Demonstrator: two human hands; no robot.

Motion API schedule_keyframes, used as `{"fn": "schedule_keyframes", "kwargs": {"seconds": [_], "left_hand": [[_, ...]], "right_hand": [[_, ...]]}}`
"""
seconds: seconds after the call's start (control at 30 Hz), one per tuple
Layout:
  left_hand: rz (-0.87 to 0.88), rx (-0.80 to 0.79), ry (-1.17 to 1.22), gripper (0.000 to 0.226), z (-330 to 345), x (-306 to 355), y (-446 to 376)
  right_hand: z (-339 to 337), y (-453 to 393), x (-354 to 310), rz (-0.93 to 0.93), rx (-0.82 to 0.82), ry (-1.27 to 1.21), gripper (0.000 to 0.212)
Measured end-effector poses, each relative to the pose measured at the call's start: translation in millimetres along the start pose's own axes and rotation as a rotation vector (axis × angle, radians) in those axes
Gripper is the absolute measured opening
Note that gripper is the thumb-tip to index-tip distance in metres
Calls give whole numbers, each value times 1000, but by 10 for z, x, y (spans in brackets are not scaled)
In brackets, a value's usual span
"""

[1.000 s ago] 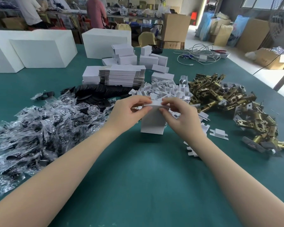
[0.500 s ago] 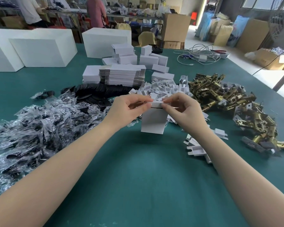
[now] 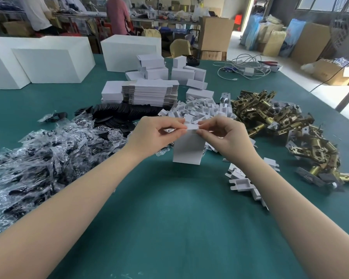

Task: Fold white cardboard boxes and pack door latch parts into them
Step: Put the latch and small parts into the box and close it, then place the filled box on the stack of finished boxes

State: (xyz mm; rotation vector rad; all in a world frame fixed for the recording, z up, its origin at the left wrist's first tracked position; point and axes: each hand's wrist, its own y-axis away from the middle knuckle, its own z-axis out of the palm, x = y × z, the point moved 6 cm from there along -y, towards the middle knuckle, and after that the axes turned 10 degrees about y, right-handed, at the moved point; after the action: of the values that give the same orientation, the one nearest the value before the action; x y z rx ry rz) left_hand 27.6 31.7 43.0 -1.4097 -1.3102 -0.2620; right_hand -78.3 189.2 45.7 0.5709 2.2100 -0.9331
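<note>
- A white box (image 3: 187, 149) is standing upright on the green table (image 3: 169, 218), at the middle, just in front of the piles.
- Both hands are working at its top flap: the left hand (image 3: 155, 131) is pinching the flap's left end between thumb and forefinger, and the right hand (image 3: 223, 133) is pinching its right end the same way.
- Just behind the box, a heap of white inserts (image 3: 199, 109) is lying; more inserts (image 3: 242, 182) are lying under the right forearm.
- To the right, brass latches (image 3: 280, 125) are lying in a tangled pile.
- To the left, clear bags (image 3: 38, 156) with dark parts are spreading across the table, with black discs (image 3: 119, 113) behind them.
- Farther back, a stack of flat blanks (image 3: 149, 93) is sitting, with folded boxes (image 3: 169, 71) behind it.
</note>
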Motion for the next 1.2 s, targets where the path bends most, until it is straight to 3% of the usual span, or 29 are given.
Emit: {"fn": "schedule_keyframes", "kwargs": {"seconds": [0.27,0.37,0.43,0.5,0.63,0.8,0.87,0.93,1.0,1.07,1.13,1.2], "left_hand": [[32,-49,-136,17,13,-18,33],[136,-79,-271,23,123,75,5],[112,-127,-284,27,217,77,4],[96,-162,-305,31,276,75,31],[173,-156,-378,24,249,234,-7],[-106,-450,-648,37,318,233,-278],[-143,-607,-809,47,411,244,-342],[-128,-678,-892,40,435,268,-404],[-178,-653,-758,30,283,253,-485],[-316,-510,-502,22,-79,145,-573],[-507,-212,-28,12,-545,-41,-615],[-620,171,520,21,-942,-300,-649]], "right_hand": [[31,114,32,-67,31,62,32],[161,165,101,49,104,-66,40],[290,257,203,193,167,-148,52],[460,377,287,291,127,-109,65],[640,494,369,291,-15,143,70],[602,502,407,321,-17,114,69],[602,511,424,326,-9,87,68],[608,512,448,335,-13,71,73],[611,510,480,359,-12,63,84],[583,527,487,358,32,89,87],[531,543,478,361,113,96,86],[516,542,486,384,156,67,83]]}}
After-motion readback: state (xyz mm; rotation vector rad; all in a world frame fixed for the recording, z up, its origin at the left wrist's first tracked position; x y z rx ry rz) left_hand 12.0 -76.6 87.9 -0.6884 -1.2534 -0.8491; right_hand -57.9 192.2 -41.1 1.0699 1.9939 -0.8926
